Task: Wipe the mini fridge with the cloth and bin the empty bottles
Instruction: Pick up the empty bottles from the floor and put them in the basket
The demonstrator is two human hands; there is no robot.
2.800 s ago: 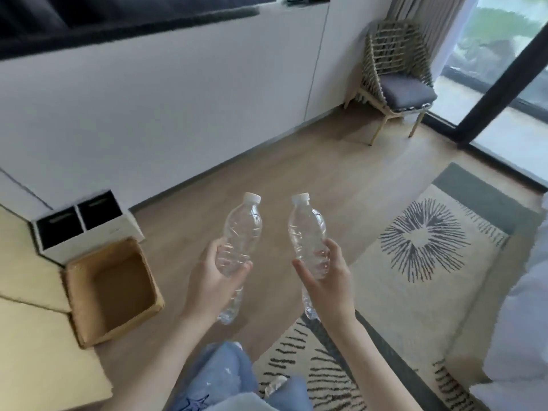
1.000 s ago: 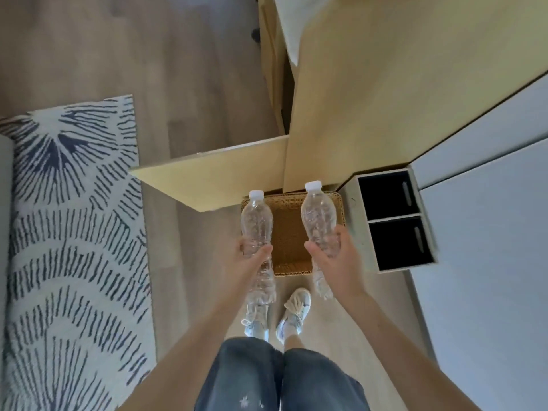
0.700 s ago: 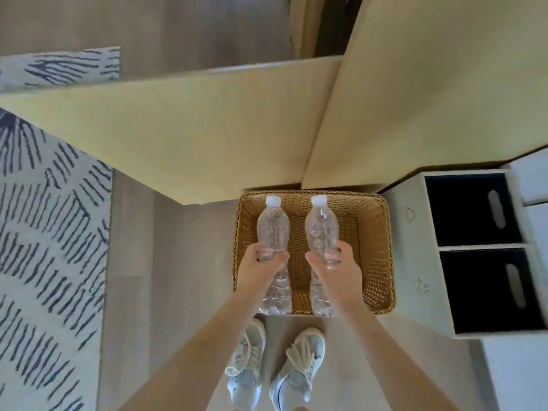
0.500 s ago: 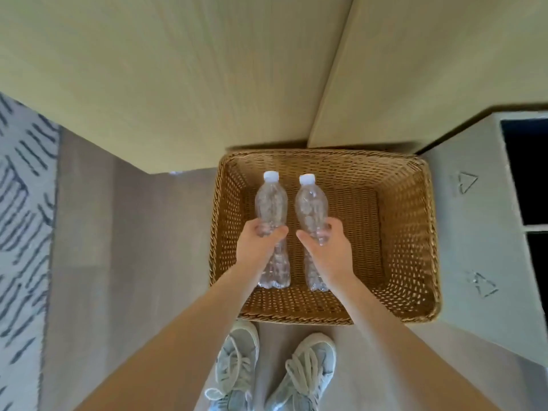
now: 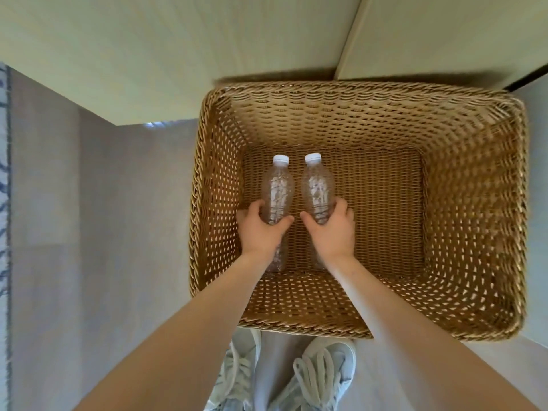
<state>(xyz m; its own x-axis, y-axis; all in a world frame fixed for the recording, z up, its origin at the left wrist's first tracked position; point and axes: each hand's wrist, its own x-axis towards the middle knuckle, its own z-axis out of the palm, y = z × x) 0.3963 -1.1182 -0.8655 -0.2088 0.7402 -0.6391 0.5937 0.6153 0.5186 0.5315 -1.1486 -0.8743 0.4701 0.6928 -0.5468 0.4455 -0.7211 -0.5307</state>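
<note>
Two clear empty plastic bottles with white caps lie side by side inside a deep woven wicker basket (image 5: 468,221), caps pointing away from me. My left hand (image 5: 261,229) is wrapped around the left bottle (image 5: 277,188) at its middle. My right hand (image 5: 332,229) grips the right bottle (image 5: 317,185) the same way. Both hands reach down into the left half of the basket, near its floor. I cannot tell whether the bottles touch the bottom. No cloth or mini fridge is in view.
A pale wooden cabinet panel (image 5: 178,54) overhangs the basket's far side. My white sneakers (image 5: 314,378) stand on the wood floor just before the basket's near rim. A patterned rug edge (image 5: 3,173) runs along the far left.
I turned from the room toward the basket and bent over it. Both hands have lowered the bottles from above the rim deep into the basket.
</note>
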